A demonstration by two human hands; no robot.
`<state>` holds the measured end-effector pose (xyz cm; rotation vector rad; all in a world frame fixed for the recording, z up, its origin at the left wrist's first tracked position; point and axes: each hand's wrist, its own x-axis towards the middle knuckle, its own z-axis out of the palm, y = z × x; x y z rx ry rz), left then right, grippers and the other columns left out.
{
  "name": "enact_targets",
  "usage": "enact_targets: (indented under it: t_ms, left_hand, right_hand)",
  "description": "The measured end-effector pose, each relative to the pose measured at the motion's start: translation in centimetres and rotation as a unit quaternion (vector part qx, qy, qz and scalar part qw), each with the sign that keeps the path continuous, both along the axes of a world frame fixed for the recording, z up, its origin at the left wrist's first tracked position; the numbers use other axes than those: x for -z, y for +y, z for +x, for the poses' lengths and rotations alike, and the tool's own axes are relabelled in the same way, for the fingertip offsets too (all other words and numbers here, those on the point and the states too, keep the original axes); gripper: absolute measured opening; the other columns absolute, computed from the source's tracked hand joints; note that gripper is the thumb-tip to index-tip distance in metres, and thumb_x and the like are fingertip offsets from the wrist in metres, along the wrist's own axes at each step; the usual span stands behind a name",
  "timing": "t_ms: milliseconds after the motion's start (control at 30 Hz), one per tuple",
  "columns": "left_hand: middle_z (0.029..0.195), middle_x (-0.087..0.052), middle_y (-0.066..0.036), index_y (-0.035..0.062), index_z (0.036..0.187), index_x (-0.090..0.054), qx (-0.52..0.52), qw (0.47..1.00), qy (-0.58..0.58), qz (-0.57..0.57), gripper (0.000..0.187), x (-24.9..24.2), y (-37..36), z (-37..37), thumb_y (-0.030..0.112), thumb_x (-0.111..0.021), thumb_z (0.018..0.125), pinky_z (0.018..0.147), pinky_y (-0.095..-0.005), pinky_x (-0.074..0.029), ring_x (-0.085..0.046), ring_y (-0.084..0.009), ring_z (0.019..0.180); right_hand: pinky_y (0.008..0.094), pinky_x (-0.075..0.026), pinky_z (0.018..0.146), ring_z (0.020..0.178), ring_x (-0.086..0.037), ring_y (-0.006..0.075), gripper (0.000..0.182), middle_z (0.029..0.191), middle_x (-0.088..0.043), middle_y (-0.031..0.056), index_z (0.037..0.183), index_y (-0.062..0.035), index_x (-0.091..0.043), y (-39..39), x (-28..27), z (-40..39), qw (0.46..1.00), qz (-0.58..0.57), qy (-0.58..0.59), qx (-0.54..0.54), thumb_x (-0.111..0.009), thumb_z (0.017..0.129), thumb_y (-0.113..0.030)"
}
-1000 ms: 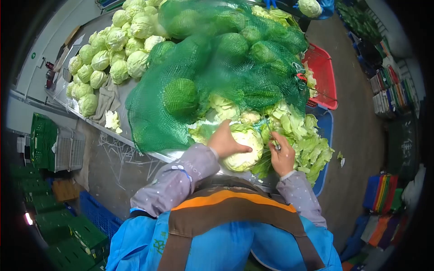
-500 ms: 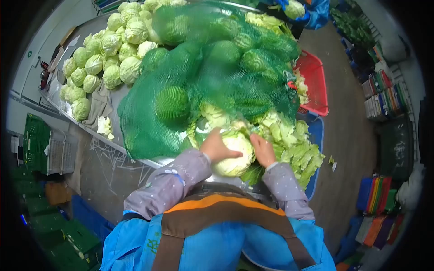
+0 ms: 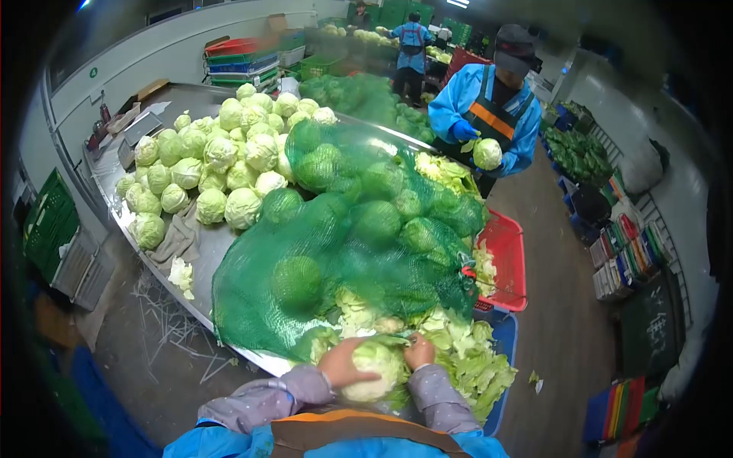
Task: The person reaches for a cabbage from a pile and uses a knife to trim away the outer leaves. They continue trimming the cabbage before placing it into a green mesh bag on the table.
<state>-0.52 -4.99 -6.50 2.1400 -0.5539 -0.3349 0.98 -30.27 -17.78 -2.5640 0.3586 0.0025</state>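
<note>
Near the table's front edge, my left hand (image 3: 349,363) is wrapped round the left side of a pale green cabbage (image 3: 376,372). At the cabbage's upper right, my right hand (image 3: 418,351) has its fingers pressed together on a green outer leaf (image 3: 391,339). Just beyond both hands lies a green mesh sack (image 3: 343,252) with whole cabbages inside. Loose trimmed leaves (image 3: 477,366) are heaped to the right of my right hand.
A pile of pale cabbages (image 3: 221,156) and a grey cloth (image 3: 180,237) lie on the metal table (image 3: 229,311). Red (image 3: 510,256) and blue (image 3: 500,397) crates stand at the right. A co-worker (image 3: 489,114) holds a cabbage beyond; more people stand farther back.
The view has tilted up, bringing the co-worker and back of the room into sight. My right hand has moved from the cabbage's right side to its upper right, with a leaf at its fingers.
</note>
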Motion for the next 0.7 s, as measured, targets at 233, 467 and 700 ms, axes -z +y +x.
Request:
enact_targets:
  t_ms: [233,467,700]
  left_hand:
    - [0.124,-0.055,-0.021,0.017,0.136,-0.044,-0.03,0.99,-0.096,0.095,0.067,-1.4,-1.7,-0.6,0.042,-0.069,0.079,0.094,-0.0418,-0.046,-0.057,-0.0373,0.108]
    - [0.107,-0.061,-0.025,0.0058,0.118,-0.043,-0.131,0.981,0.141,-0.016,0.052,0.4,1.5,-0.2,0.042,-0.062,0.086,0.086,-0.0428,-0.048,-0.062,-0.039,0.096]
    - [0.126,-0.044,-0.029,-0.0054,0.136,-0.028,-0.042,0.99,0.126,0.052,0.11,-1.6,-1.0,4.2,0.053,-0.081,0.059,0.101,-0.0419,-0.037,-0.046,-0.0392,0.119]
  right_hand:
    - [0.0427,-0.051,0.074,0.083,-0.063,0.0363,0.039,0.09,-0.065,0.0217,0.1,-0.0046,-0.064,-3.6,-1.6,-1.9,0.996,-0.077,0.036,0.032,-0.074,0.073,-0.031]
    - [0.0341,-0.049,0.072,0.083,-0.058,0.0237,0.052,0.092,-0.058,0.0153,0.115,-0.0021,-0.059,0.7,-11.3,-7.9,0.973,0.17,-0.137,-0.075,-0.076,0.074,-0.028]
    - [0.0302,-0.047,0.066,0.078,-0.059,0.0227,0.035,0.086,-0.057,0.0127,0.117,-0.0023,-0.058,4.7,-12.0,-8.3,0.965,0.214,-0.133,-0.066,-0.064,0.085,-0.012]
